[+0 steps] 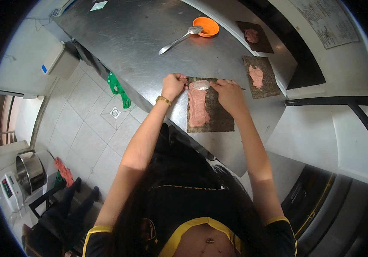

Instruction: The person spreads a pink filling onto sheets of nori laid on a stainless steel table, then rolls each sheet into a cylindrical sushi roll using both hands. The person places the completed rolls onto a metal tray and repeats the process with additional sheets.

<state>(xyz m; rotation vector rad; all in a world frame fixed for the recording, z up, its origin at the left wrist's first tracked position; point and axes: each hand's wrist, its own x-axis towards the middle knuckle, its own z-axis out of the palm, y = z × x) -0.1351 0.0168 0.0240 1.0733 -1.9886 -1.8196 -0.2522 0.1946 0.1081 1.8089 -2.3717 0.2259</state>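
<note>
A dark nori sheet (223,115) lies on the steel table in front of me, with a long band of pink paste (198,109) spread down its left half. My left hand (175,85) pinches the sheet's far left corner. In my right hand (230,95) is a metal spoon (201,85), its bowl resting on the far end of the paste. The spoon's handle passes under my fingers and sticks out on the right. Further right lies a second nori sheet (269,84) with a smaller patch of pink paste (256,76).
An orange bowl (209,26) stands at the back of the table (128,30), a large spoon (175,44) leaning on its rim. Behind the second sheet, a similar sheet (266,42) shows, perhaps a reflection. A green cloth (116,88) hangs at the left edge. A person's legs (70,203) show lower left.
</note>
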